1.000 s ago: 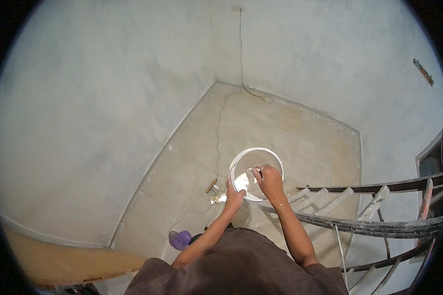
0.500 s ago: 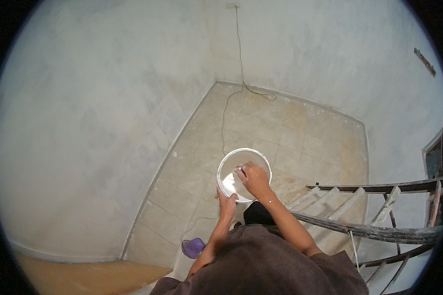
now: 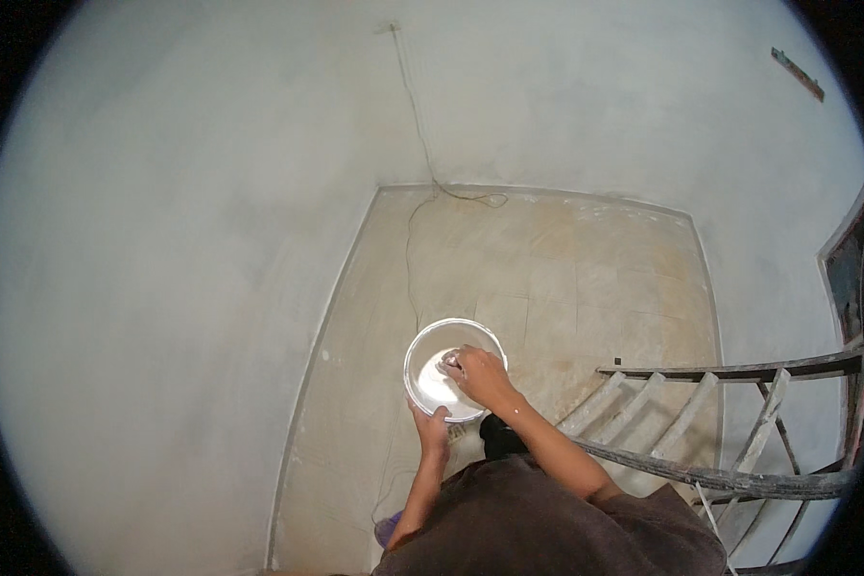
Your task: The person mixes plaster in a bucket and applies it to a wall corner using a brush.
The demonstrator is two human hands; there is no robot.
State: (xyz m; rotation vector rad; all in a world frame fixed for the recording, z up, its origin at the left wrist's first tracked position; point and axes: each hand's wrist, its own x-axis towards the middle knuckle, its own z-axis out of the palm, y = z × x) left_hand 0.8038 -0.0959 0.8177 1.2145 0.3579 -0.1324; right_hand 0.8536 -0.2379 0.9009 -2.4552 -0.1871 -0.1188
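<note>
Farthest left we see a pale grey plastered wall [image 3: 154, 288], its foot edged by a grey skirting running along the tiled floor [image 3: 547, 250]. Next comes a purple object [image 3: 386, 528], mostly hidden behind the left forearm, so we cannot name it more closely. A thin cable [image 3: 409, 259] hangs from high on the far wall, loops at the corner and runs across the floor until the bucket hides it. Our left hand [image 3: 430, 427] has its grip closed on the near left side of a white bucket [image 3: 442, 336], thumb at the rim. The bucket is held in front of our brown shirt [image 3: 547, 518], with a bright white patch inside. Our right hand [image 3: 475, 372] reaches over the right part of the opening, fingers curled inward; we cannot tell whether its grip pinches anything. Farther right stands a paint-spattered ladder [image 3: 677, 468], clear of both hands. Above it a narrow strip [image 3: 798, 75] sits on the wall, and at the right edge is a dark, framed opening [image 3: 850, 278].
</note>
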